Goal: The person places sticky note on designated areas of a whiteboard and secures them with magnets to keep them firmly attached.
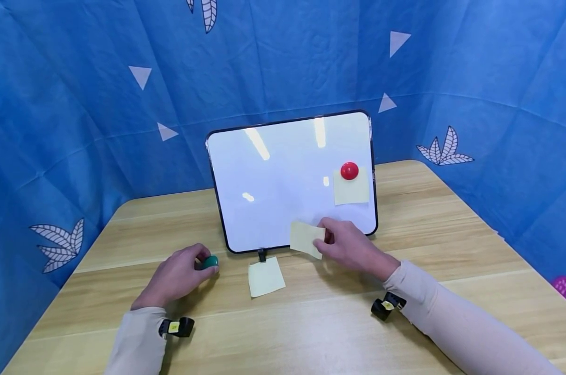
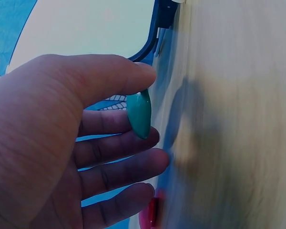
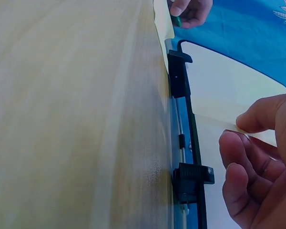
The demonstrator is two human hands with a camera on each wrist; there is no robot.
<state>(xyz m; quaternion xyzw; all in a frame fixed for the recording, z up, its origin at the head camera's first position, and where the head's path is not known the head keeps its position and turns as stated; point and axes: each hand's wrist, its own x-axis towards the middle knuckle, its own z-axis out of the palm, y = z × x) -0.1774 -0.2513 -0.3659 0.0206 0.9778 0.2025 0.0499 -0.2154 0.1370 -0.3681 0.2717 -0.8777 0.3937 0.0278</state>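
My left hand (image 1: pixel 182 273) is low over the table at the left, pinching a round green magnet (image 2: pixel 140 114) between thumb and fingers. In the left wrist view the other fingers are spread below it. My right hand (image 1: pixel 351 245) pinches the right edge of a pale yellow paper note (image 1: pixel 305 238) between thumb and fingers. That note overlaps the lower edge of the whiteboard (image 1: pixel 273 182), which leans upright at the back of the table. On the board's right side, a red magnet (image 1: pixel 349 171) sits at the top of another yellow note (image 1: pixel 352 192).
A third yellow note (image 1: pixel 266 277) lies on the wooden table (image 1: pixel 292 338) before the board, near a black foot (image 1: pixel 262 255). Something red (image 2: pixel 152 210) shows beneath the left fingers in the left wrist view. A blue patterned curtain (image 1: pixel 283 62) hangs behind the table.
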